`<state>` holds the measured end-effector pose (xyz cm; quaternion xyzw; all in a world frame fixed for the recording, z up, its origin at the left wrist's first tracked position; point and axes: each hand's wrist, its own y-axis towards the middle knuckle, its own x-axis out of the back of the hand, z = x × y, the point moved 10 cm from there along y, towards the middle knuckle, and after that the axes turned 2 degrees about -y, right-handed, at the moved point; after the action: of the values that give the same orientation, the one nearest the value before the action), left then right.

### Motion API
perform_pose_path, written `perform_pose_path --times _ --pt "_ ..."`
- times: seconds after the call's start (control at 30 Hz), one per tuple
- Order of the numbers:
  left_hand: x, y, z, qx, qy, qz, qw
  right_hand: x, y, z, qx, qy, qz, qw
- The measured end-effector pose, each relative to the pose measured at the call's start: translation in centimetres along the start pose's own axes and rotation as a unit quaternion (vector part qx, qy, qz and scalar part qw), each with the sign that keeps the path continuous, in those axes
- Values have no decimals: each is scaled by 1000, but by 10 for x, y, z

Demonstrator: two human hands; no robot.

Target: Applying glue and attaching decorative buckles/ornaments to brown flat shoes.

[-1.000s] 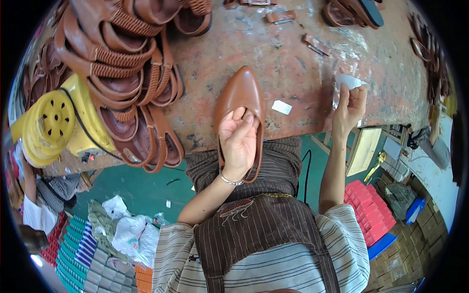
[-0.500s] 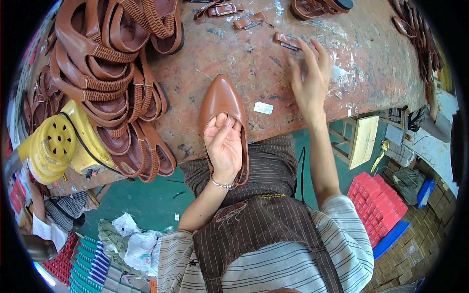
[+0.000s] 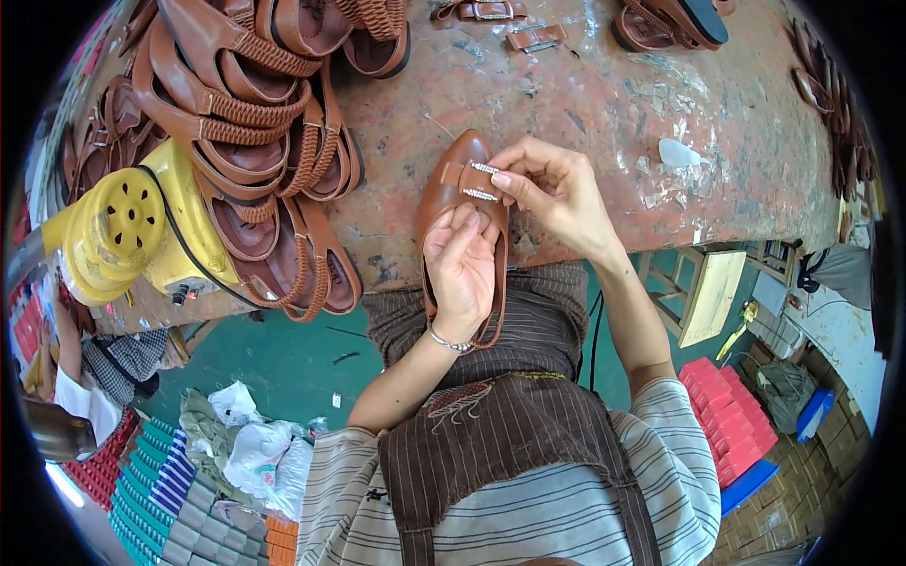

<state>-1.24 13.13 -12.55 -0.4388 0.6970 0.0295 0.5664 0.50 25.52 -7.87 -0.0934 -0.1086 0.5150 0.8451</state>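
Note:
A brown pointed-toe shoe [image 3: 440,201] with a back strap rests over my lap at the table edge, toe pointing away. My left hand [image 3: 464,269] reaches into its opening and grips it, the fingertips hidden inside. Between thumb and fingers, my right hand [image 3: 559,196] pinches a brown strap with a sparkling buckle [image 3: 480,181], laid across the shoe's upper behind the toe. Farther back on the table are another buckled strap [image 3: 536,38] and a strap piece with a sparkling buckle [image 3: 493,11].
Brown sandals [image 3: 250,104] are piled at the left, beside a yellow machine [image 3: 123,222]. A small whitish bottle [image 3: 678,153] lies on the worn table [image 3: 595,104] at the right. More sandals [image 3: 661,24] sit at the back. Red stacked pieces [image 3: 722,410] stand below right.
My right hand has picked up the buckled strap from the table and brought it left and nearer, onto the shoe. My left hand still holds the shoe. The view has shifted slightly.

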Motion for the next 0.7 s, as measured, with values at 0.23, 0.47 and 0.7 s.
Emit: perform_pose_path --times 0.23,0.47,0.7 --pt "-3 -1 -1 -6 4 13 1000 -2 1 17 19 -172 -24 985" --pt "-7 2 -4 2 43 -127 991 2 1 30 38 -195 -46 979" --pt "-78 -40 -59 55 135 -53 988 52 -10 32 95 122 -137 978"
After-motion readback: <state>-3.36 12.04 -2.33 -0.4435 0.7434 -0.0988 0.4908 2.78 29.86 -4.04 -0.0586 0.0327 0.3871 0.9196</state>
